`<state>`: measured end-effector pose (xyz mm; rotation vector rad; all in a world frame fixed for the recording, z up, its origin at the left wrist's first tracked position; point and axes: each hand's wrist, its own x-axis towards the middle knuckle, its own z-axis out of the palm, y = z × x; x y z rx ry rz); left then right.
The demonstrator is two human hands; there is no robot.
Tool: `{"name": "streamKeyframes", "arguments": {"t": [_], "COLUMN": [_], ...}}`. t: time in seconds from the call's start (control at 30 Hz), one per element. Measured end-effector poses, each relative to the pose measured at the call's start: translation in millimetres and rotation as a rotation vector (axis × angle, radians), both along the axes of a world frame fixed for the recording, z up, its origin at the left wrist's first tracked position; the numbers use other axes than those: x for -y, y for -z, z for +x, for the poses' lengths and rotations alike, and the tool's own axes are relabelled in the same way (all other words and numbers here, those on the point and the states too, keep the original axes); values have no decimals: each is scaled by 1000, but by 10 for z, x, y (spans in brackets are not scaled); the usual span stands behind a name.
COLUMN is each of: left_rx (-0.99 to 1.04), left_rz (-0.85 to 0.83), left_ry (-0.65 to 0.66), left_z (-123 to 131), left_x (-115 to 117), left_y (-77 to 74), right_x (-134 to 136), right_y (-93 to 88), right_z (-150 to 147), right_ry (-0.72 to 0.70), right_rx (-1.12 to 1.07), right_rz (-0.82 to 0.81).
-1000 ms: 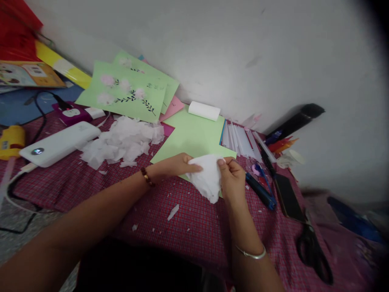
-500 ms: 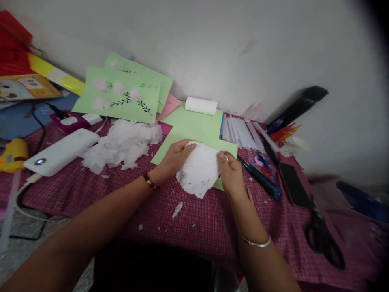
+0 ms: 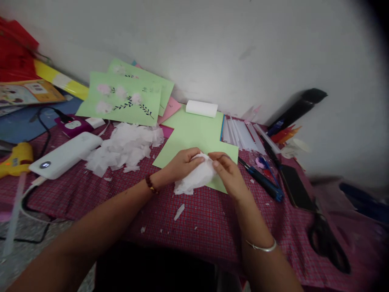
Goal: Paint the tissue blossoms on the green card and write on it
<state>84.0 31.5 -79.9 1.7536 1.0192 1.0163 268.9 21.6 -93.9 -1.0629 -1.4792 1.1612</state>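
Observation:
A crumpled piece of white tissue paper [image 3: 194, 178] is bunched between both my hands, low over the red checked cloth [image 3: 206, 219]. My left hand [image 3: 182, 162] pinches its upper left side, fingers curled round it. On the tissue's upper right edge my right hand [image 3: 226, 170] is closed, thumb and fingers pressed together. A plain green paper sheet [image 3: 194, 129] lies flat just behind the hands. Left of it sits a heap of torn white tissue scraps [image 3: 121, 146].
Green cards with pink flowers [image 3: 121, 97] lean on the wall. A white power bank [image 3: 65, 154], a yellow glue gun [image 3: 16, 156] and cables lie at left. A white roll [image 3: 202, 108], white strips [image 3: 240, 136], pens [image 3: 263, 178], a dark phone [image 3: 293, 188] and black scissors [image 3: 326, 241] lie at right.
The tissue was spread wide between my hands half a second ago; now both hands have closed in and bunched it into a smaller wad, lower toward the cloth.

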Motion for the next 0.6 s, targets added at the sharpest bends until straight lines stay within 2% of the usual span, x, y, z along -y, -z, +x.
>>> {"name": "streamKeyframes", "arguments": {"t": [0.07, 0.13, 0.2, 0.27, 0.33, 0.47, 0.6], "left_rx": [-7, -66, -161, -218, -176, 94, 343], "left_rz": [-32, -112, -222, -274, -274, -343, -487], "left_ry": [63, 179, 352, 444, 396, 219, 110], "left_z": [-35, -134, -267, -378, -424, -312, -153], "left_x": [-17, -74, -146, -202, -221, -169, -95], "left_y": [-1, -1, -1, -2, -1, 41, 113], "right_x": [18, 11, -15, -42, -55, -30, 5], "right_y": [7, 27, 51, 68, 70, 36, -5], "right_z": [-28, -21, 16, 57, 74, 18, -30], "right_ry": [-25, 68, 182, 220, 169, 22, 18], "right_rx": [27, -17, -98, -128, -89, -13, -2], "right_rz": [-73, -100, -93, -87, -72, -90, -66]}}
